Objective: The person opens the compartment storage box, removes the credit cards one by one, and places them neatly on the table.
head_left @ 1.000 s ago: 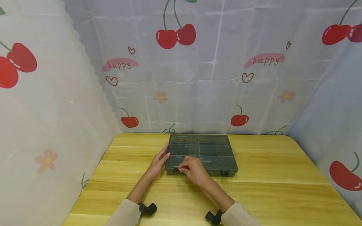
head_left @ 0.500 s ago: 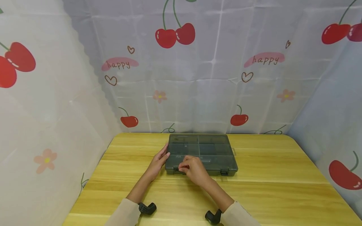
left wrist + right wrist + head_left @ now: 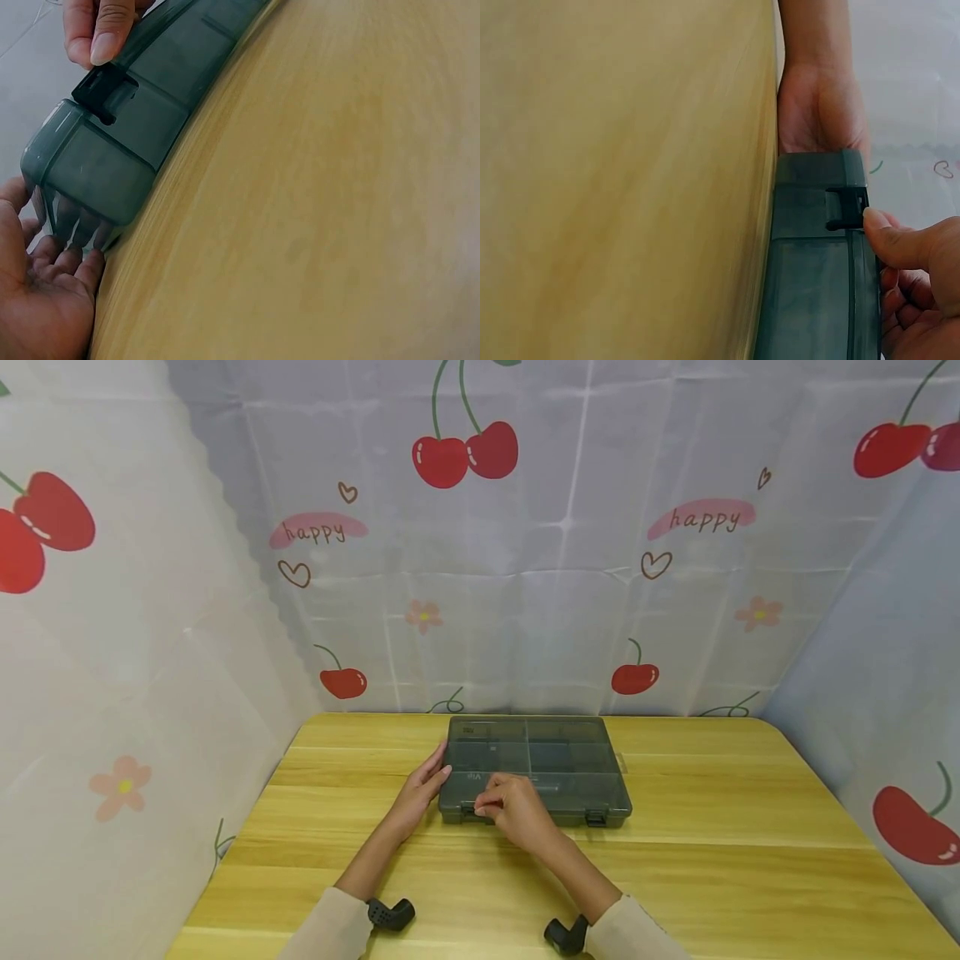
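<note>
A dark, see-through plastic compartment box [image 3: 573, 758] lies flat on the wooden table with its lid down. My left hand [image 3: 415, 795] rests along the box's left side; the left wrist view shows its fingertips [image 3: 67, 255] against the end wall. With thumb and forefinger together, my right hand [image 3: 516, 810] pinches the upper edge of the left front latch [image 3: 103, 91]. In the right wrist view the thumb tip touches that black latch [image 3: 847, 208], and the other fingers are curled. The right front latch [image 3: 596, 818] is untouched.
The wooden table [image 3: 750, 827] extends on both sides of the box and in front of it. Behind stands a pale curtain [image 3: 525, 635] printed with cherries. A black wrist device [image 3: 392, 914] is worn at each sleeve.
</note>
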`<state>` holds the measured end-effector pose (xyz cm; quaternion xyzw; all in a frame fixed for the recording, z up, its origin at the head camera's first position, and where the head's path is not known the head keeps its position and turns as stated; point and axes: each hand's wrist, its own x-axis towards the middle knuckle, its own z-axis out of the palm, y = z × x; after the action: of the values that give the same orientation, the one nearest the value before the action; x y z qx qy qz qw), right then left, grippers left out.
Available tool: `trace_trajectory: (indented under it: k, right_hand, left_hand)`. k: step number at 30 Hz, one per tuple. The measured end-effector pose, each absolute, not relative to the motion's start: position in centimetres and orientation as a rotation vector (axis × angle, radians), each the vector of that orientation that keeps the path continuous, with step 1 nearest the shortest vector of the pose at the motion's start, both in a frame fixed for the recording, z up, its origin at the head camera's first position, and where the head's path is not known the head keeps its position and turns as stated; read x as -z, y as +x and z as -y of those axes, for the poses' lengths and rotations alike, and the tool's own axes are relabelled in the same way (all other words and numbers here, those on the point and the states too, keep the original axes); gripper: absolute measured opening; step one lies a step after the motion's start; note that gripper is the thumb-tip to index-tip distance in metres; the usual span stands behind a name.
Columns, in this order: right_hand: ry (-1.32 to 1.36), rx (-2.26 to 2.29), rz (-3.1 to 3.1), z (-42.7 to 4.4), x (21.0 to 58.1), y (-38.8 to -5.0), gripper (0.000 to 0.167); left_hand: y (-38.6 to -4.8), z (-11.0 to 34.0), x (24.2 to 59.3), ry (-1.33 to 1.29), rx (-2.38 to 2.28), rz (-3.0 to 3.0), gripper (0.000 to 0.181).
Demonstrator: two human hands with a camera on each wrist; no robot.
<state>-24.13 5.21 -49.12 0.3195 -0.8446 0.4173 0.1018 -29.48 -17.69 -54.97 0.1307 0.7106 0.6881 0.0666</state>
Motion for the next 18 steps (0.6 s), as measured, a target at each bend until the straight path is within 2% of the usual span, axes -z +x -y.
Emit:
trace_trajectory:
  k: [9,18]
  right_hand:
    - [1.002,-0.924,2.561,-4.97,49.05,-23.64,0.005]
    - [0.992,-0.858,2.571,-4.81,49.20,-23.42,0.009]
  left_hand:
    - [-29.43,17.62,54.64,0.400,-2.053,-2.161,0.067]
    - [-29.55,17.60,54.94,0.395,-2.071,-2.148,0.066]
